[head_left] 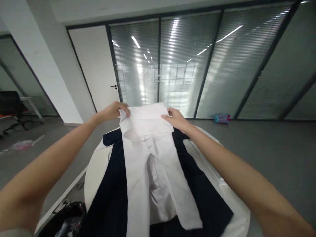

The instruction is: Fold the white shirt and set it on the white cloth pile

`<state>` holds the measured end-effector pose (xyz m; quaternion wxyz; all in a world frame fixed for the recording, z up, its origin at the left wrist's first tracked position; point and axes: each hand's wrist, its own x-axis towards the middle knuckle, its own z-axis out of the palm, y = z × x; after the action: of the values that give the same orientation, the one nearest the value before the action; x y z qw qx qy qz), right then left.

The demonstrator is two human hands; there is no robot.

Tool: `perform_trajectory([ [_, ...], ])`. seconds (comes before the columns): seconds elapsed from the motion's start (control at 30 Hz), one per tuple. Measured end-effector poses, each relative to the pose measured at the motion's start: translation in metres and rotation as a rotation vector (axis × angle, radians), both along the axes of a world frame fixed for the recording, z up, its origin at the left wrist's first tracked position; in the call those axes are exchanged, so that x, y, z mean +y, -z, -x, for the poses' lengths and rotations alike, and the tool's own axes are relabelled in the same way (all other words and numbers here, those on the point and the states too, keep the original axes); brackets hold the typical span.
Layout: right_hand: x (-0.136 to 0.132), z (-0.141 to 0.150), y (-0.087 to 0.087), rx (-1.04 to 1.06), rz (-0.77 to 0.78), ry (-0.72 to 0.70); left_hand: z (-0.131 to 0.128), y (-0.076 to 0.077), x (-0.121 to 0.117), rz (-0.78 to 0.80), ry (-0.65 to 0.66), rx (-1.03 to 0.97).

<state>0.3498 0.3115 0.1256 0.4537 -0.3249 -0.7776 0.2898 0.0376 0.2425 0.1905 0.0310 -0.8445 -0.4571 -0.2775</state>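
A white garment (148, 123) hangs in front of me, held up by its wide top edge. Two long parts, legs or sleeves, run down from it, with a rounded piece of white fabric between them. My left hand (118, 110) pinches the top left corner. At the top right corner, my right hand (175, 119) grips the edge between thumb and fingers. Behind and below lies a dark navy garment (110, 186), spread out with a short sleeve showing at the left. Both garments are over a white round table (95, 171).
A black bag-lined bin (76, 209) stands at the lower left beside the table. Glass partitions with blinds (180, 72) and a white door (95, 65) close off the back. An office chair (14, 105) is far left; a blue and purple object (222, 118) lies on the floor.
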Motion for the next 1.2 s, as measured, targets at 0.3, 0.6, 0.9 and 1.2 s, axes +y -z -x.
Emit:
perform_trajectory([
  [0.3,0.047,0.009,0.112,-0.382,0.292,0.166,0.019,0.106,0.083,1.11,0.057,-0.299],
  [0.6,0.079,0.004,0.115,-0.463,0.308,0.233,0.007,0.153,0.131,0.51,-0.077,-0.344],
  [0.9,-0.001,-0.047,0.092,-0.791,-0.145,-0.271,-0.017,0.168,0.038,0.146,0.077,-0.006],
  [1.2,-0.129,-0.095,0.11,-1.029,-0.349,-0.507,-0.023,0.167,-0.136,0.26,0.304,0.392],
])
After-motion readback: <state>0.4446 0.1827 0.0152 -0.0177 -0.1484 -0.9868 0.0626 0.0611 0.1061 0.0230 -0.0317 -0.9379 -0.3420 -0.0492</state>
